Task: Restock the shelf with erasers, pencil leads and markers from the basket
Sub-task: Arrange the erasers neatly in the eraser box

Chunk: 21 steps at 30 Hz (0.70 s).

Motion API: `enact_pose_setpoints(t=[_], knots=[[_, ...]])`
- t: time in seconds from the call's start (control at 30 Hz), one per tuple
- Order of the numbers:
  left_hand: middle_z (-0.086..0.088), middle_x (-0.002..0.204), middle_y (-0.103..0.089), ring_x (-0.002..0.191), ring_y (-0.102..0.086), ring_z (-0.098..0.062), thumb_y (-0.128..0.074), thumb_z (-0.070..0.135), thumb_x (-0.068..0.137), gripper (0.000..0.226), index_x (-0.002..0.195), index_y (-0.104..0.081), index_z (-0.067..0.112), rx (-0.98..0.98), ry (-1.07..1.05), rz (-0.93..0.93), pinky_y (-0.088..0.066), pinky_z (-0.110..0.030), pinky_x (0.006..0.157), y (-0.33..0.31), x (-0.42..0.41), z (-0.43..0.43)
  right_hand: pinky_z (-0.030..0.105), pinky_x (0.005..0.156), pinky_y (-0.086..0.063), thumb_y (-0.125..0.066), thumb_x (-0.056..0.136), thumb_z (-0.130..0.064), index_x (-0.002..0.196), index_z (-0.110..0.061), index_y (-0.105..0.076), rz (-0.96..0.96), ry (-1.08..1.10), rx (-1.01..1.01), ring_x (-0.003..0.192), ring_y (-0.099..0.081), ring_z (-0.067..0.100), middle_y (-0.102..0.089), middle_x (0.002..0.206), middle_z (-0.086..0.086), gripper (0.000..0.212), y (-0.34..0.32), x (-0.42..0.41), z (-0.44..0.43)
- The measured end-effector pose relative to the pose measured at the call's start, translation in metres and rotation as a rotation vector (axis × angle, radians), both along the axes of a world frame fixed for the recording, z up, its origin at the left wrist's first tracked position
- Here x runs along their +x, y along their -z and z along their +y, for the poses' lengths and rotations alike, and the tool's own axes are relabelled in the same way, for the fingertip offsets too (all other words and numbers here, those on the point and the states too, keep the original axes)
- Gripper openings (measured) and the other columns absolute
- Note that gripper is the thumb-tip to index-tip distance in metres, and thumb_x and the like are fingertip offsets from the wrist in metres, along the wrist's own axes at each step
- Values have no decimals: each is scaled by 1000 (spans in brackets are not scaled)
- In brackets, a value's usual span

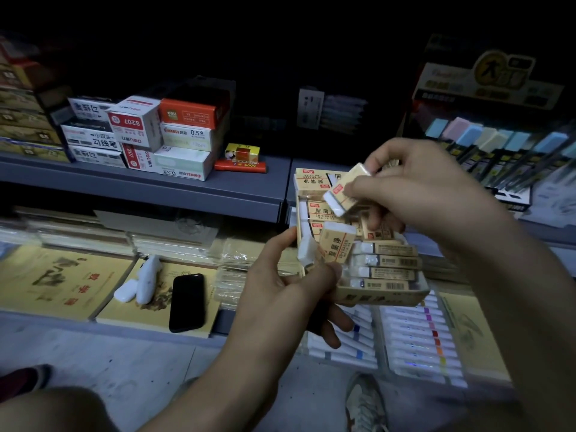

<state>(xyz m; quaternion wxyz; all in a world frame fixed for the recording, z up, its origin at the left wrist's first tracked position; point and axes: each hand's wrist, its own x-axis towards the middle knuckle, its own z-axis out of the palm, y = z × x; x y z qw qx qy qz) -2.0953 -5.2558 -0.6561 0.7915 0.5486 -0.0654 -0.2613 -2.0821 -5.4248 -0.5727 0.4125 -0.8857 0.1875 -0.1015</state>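
Note:
My left hand (290, 288) grips a tan cardboard eraser box (386, 296) from below, thumb pressed on a loose sleeved eraser (335, 244) at its near-left corner. Several tan-sleeved white erasers lie in rows inside the box. Above the box, my right hand (417, 188) pinches one eraser (344, 190) between thumb and fingers, tilted, white end pointing down-left. The box is held in front of the grey shelf (187, 185). No basket is in view.
Stacked white and orange pencil lead boxes (174, 135) stand on the grey shelf at left. A marker display (498, 145) is at right. Below lie notebooks, a black phone (187, 302), a white device (146, 279) and paint tubes (420, 332).

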Motion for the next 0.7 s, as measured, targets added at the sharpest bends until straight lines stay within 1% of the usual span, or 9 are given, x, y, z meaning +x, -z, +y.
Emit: enact_pose_setpoints(t=[0.03,0.1,0.17,0.23,0.33,0.47,0.53,0.63,0.7], knots=[[-18,63,-69,44,-59,-28,-67,6,94,45,131,-57,30,0,-1,0,-49,-29,45,0,0,0,34,57,-41,-77,86,-26,91,-19,-65,9,22,7,47,-61,13,-71,59,10,16,2,0,3],[-19,63,-69,43,-59,-27,-67,6,94,46,132,-56,30,1,1,1,-50,-29,45,-1,0,0,36,62,-48,-81,83,-37,86,-19,-68,9,73,-11,56,-66,14,-71,61,5,22,7,1,7],[-19,63,-69,43,-59,-27,-67,6,95,45,130,-56,31,1,5,3,-50,-30,45,-1,0,0,36,67,-53,-82,80,-48,79,-19,-70,24,130,-151,68,-67,15,-70,65,-1,32,9,1,10],[-19,64,-69,44,-59,-27,-67,6,95,44,128,-56,33,-1,5,7,-50,-30,44,-1,0,0,35,66,-52,-79,77,-60,75,-18,-71,78,175,-298,71,-65,15,-69,67,-2,43,9,-1,11],[-19,65,-70,46,-60,-28,-67,7,95,44,129,-56,33,-1,8,5,-51,-30,45,-1,0,0,32,59,-49,-73,78,-69,71,-15,-71,112,189,-402,65,-65,19,-68,64,2,55,11,-3,14],[-19,65,-70,46,-60,-28,-67,7,95,44,131,-55,31,0,13,2,-51,-30,46,-2,0,0,28,54,-45,-69,80,-71,68,-16,-69,67,169,-478,62,-63,18,-66,58,-1,56,16,-3,16],[-19,64,-70,44,-59,-27,-67,7,95,44,130,-55,31,-5,11,7,-51,-29,45,-2,0,0,29,56,-44,-70,80,-69,68,-17,-71,68,142,-398,65,-64,16,-67,60,-2,53,12,-3,11],[-19,64,-69,44,-59,-26,-67,7,95,45,133,-55,28,-6,12,4,-50,-29,44,-1,0,1,31,65,-50,-83,74,-56,72,-20,-77,176,17,-242,72,-66,10,-71,66,-7,36,0,-6,1],[-19,64,-70,44,-60,-27,-67,7,95,45,134,-56,27,-6,16,-4,-50,-29,44,-1,0,1,29,65,-49,-90,70,-44,77,-22,-78,201,-47,-241,71,-66,9,-69,65,-9,27,-2,-6,-3]])
